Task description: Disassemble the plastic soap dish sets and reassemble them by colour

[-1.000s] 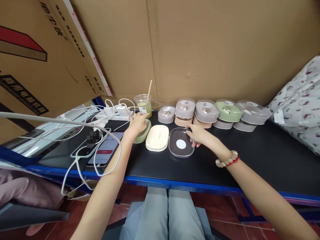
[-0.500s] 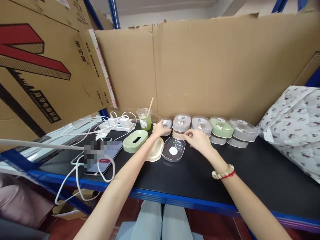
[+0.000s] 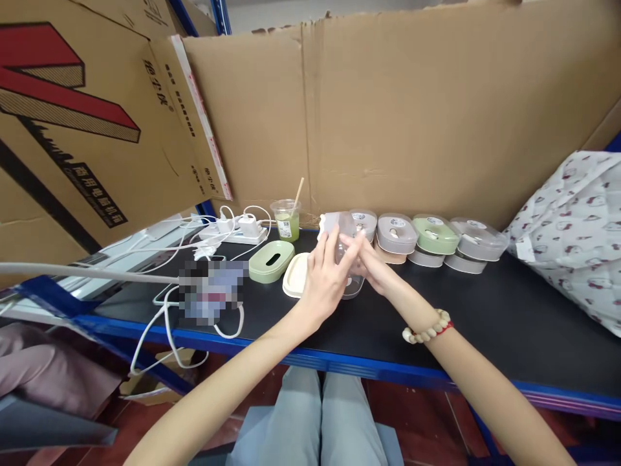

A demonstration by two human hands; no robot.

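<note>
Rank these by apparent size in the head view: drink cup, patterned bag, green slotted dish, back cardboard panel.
1. Back cardboard panel
2. Patterned bag, cut off by the picture's edge
3. Green slotted dish
4. Drink cup, straw aside

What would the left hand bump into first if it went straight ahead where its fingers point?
The left hand would likely meet the grey box first, seemingly touching it now; beyond, perhaps the cardboard panel, though depth is unclear.

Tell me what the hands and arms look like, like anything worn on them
The left hand and right hand are gloveless, with no sleeves over the forearms. The right wrist wears a pale round-bead bracelet and red cord.
</note>
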